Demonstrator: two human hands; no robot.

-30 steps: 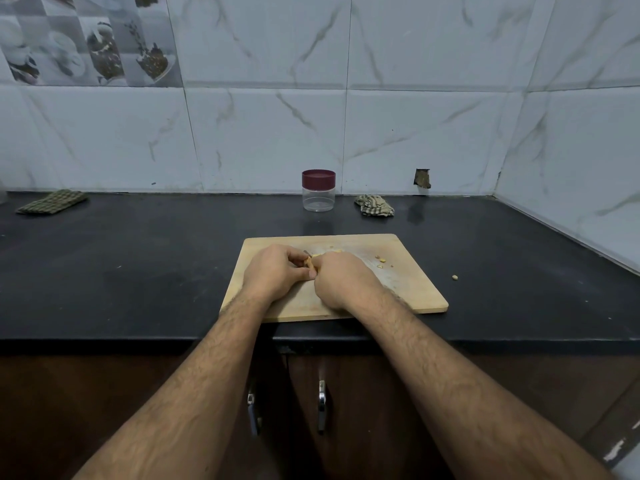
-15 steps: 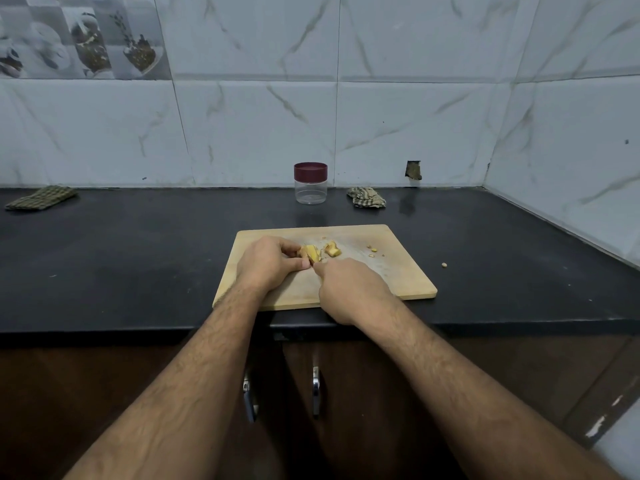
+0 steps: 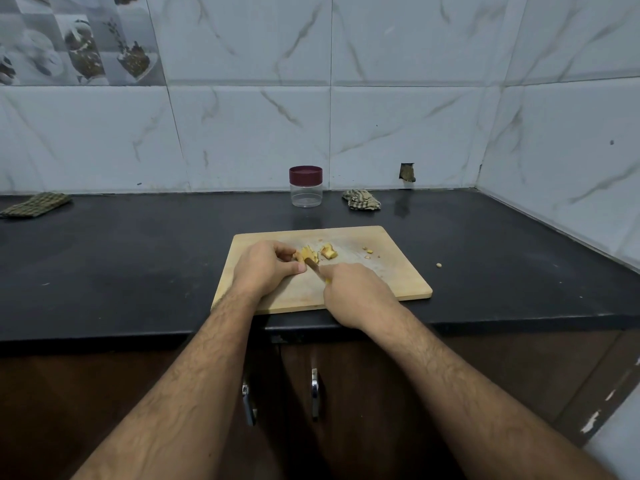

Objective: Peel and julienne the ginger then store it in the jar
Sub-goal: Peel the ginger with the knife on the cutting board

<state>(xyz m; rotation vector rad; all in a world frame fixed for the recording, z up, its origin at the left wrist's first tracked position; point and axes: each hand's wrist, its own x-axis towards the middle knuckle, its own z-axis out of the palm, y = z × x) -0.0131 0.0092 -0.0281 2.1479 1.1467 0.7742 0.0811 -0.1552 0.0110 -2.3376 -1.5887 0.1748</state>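
Observation:
On a wooden cutting board (image 3: 398,271) lie yellow ginger pieces. My left hand (image 3: 265,268) pinches one piece of ginger (image 3: 306,253) against the board with curled fingers. My right hand (image 3: 356,292) grips a small knife (image 3: 313,266), whose blade points up-left and meets that ginger. A second ginger chunk (image 3: 328,251) sits just to the right, apart from both hands. The clear jar (image 3: 306,186) with a dark red lid stands closed at the back of the counter, by the wall.
Small ginger scraps (image 3: 369,251) lie on the board's right part and one bit (image 3: 439,264) on the black counter. A folded checked cloth (image 3: 34,205) lies far left; a crumpled one (image 3: 361,199) sits right of the jar. Cabinet handles (image 3: 314,393) hang below the counter edge.
My right hand has drawn back toward me, exposing the knife blade and the ginger pieces that both hands covered a second ago. The left hand has kept its hold.

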